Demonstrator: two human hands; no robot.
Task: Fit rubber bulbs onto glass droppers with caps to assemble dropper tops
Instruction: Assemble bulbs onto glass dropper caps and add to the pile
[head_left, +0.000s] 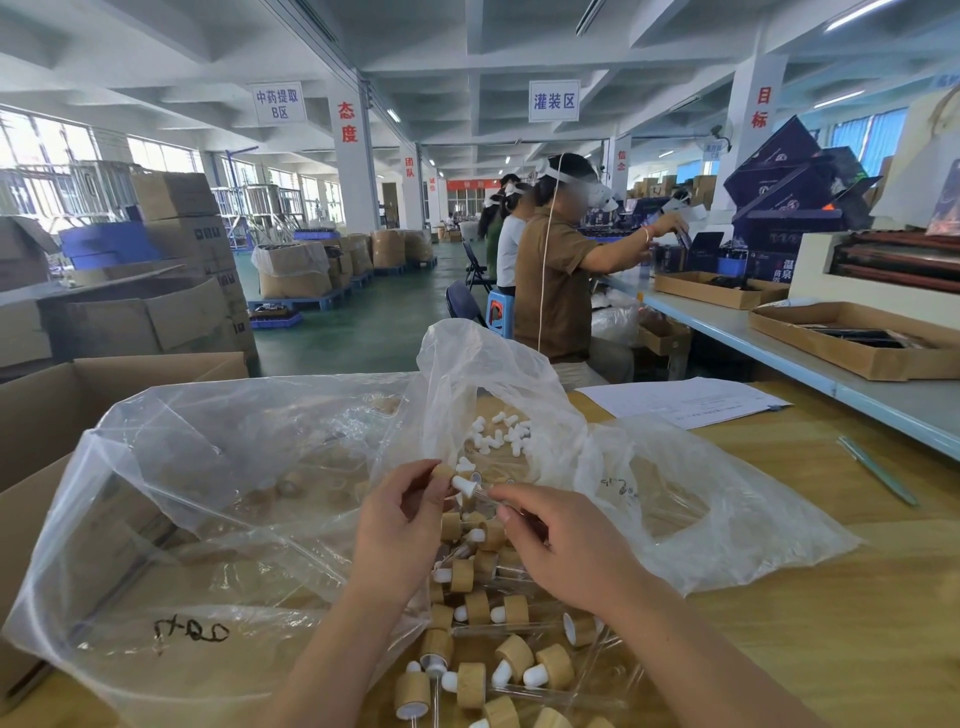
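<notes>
My left hand (397, 525) pinches a wooden cap (442, 472) between thumb and fingers. A white rubber bulb (464, 486) sits at the cap's end. My right hand (558, 545) holds a clear glass dropper tube (491, 498) that points at the bulb. Below my hands lies a heap of assembled dropper tops (498, 654) with wooden caps and white bulbs. Loose white bulbs (498, 434) lie inside an open plastic bag beyond my hands.
A large clear plastic bag (218, 499) holding wooden caps covers the left of the wooden table (831, 597). Cardboard boxes (62, 410) stand at the left. Papers (680, 402) and a pen (878, 470) lie at the right. Several people sit at a bench ahead.
</notes>
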